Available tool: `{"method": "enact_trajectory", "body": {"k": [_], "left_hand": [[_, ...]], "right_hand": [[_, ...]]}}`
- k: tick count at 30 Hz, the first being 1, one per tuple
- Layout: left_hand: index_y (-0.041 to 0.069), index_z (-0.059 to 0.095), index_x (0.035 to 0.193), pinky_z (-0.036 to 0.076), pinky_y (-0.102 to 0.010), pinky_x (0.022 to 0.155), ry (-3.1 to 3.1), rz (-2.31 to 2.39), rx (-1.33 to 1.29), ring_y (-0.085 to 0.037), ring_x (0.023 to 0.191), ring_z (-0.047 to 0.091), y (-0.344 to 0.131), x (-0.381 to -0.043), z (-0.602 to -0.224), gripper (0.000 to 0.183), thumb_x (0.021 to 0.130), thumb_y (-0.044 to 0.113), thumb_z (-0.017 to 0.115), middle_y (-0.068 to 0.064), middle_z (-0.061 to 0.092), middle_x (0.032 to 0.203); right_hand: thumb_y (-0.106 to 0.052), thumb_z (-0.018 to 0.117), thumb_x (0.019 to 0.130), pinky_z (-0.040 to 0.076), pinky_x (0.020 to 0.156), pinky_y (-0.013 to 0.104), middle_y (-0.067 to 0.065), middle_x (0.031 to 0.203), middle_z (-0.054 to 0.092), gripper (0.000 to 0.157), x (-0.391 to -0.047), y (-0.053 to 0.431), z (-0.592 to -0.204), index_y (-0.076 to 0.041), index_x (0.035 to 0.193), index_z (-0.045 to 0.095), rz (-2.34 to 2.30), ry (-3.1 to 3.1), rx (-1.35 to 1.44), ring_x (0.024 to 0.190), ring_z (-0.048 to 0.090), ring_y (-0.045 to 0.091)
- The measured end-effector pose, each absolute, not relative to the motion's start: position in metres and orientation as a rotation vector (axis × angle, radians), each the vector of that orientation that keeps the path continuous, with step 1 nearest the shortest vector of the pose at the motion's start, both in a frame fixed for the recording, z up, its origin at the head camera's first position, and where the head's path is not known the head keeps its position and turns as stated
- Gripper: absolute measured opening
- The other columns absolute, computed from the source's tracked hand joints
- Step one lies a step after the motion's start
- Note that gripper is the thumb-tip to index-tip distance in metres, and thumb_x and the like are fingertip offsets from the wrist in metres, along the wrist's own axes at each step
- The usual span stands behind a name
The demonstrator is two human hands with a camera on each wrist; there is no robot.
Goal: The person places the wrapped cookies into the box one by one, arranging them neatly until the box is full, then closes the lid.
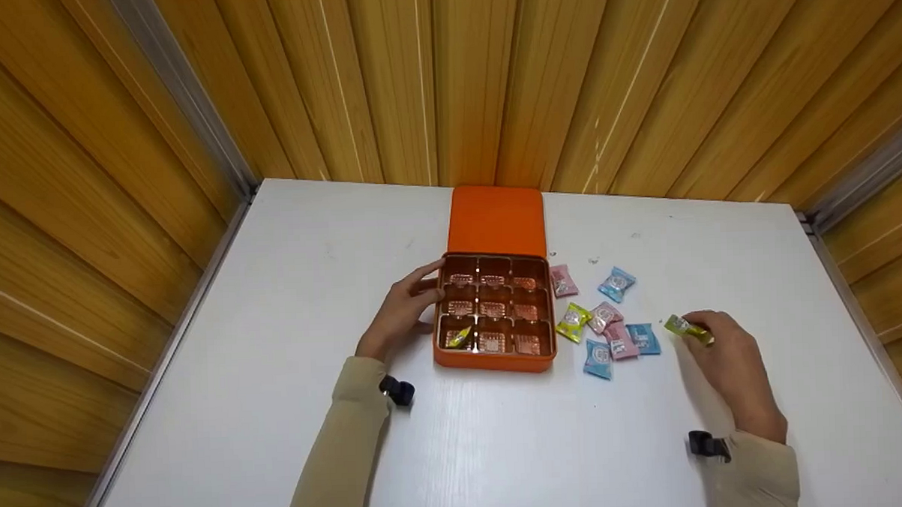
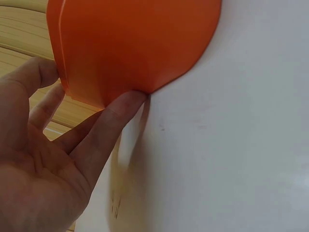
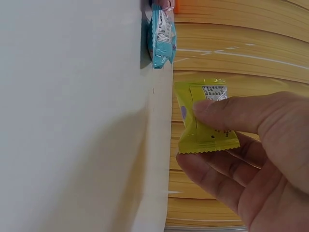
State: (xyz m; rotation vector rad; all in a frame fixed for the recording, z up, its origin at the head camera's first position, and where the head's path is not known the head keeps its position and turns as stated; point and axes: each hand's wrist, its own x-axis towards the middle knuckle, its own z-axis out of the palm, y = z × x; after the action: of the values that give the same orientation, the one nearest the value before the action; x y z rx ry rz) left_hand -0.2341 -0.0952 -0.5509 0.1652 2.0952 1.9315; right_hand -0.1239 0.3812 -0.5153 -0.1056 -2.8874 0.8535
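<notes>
An open orange box [image 1: 492,361] with a brown divided insert lies on the white table. My left hand [image 1: 404,311] holds its left side, thumb and fingers at the rim and wall; the left wrist view shows the fingertips against the orange wall [image 2: 135,43]. One yellow-green wrapped candy [image 1: 458,337] is in the front-left compartment; the other compartments hold nothing. To the right of the loose candies, my right hand [image 1: 732,356] pinches another yellow-green candy [image 3: 205,121] between thumb and fingers, raised above the table.
Right of the box lie several wrapped candies: a yellow one [image 1: 573,322], pink ones [image 1: 563,280] and blue ones [image 1: 617,284], some overlapping. The orange lid [image 1: 497,220] lies flat behind the box. Wood-patterned walls [image 1: 467,80] border the table [image 1: 308,251].
</notes>
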Motion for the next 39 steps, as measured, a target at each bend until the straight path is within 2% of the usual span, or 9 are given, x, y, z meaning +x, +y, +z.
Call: {"method": "enact_trajectory", "body": {"k": [7,14,20,27,39], "left_hand": [[0.03,0.051,0.16,0.065,-0.046,0.071,2.098,1.92,0.157,-0.037,0.126,0.062,-0.095,-0.235,-0.55,0.059,0.104,0.016,0.065,-0.019,0.058,0.148],[0.033,0.051,0.16,0.065,-0.046,0.071,2.107,1.91,0.128,-0.036,0.125,0.062,-0.096,-0.234,-0.548,0.059,0.105,0.016,0.064,-0.017,0.058,0.148],[0.031,0.05,0.161,0.065,-0.045,0.071,2.09,1.925,0.157,-0.035,0.124,0.063,-0.097,-0.233,-0.548,0.06,0.105,0.015,0.063,-0.018,0.058,0.148],[0.03,0.05,0.161,0.065,-0.045,0.069,2.066,1.947,0.175,-0.034,0.123,0.063,-0.096,-0.234,-0.55,0.061,0.104,0.013,0.063,-0.018,0.058,0.147],[0.03,0.051,0.161,0.065,-0.046,0.071,2.063,1.932,0.159,-0.036,0.124,0.063,-0.096,-0.235,-0.55,0.06,0.105,0.015,0.064,-0.018,0.058,0.148]], "right_hand": [[0.006,0.068,0.099,0.047,0.104,0.067,0.035,0.139,0.055,0.037,-0.125,0.379,-0.511,0.008,0.135,0.06,0.87,-2.909,-0.139,0.126,0.055,0.054],[0.007,0.07,0.098,0.049,0.101,0.066,0.033,0.134,0.059,0.036,-0.126,0.373,-0.504,0.008,0.133,0.062,0.883,-2.875,-0.075,0.121,0.059,0.052],[0.006,0.07,0.098,0.051,0.098,0.065,0.032,0.128,0.063,0.034,-0.125,0.369,-0.503,0.007,0.131,0.063,0.899,-2.854,-0.05,0.116,0.061,0.049],[0.006,0.07,0.098,0.05,0.1,0.066,0.031,0.128,0.062,0.033,-0.129,0.363,-0.501,0.007,0.13,0.062,0.885,-2.852,-0.005,0.117,0.061,0.049],[0.005,0.072,0.098,0.053,0.099,0.061,0.029,0.125,0.065,0.033,-0.147,0.346,-0.49,0.006,0.129,0.063,0.898,-2.902,0.065,0.112,0.063,0.044]]}}
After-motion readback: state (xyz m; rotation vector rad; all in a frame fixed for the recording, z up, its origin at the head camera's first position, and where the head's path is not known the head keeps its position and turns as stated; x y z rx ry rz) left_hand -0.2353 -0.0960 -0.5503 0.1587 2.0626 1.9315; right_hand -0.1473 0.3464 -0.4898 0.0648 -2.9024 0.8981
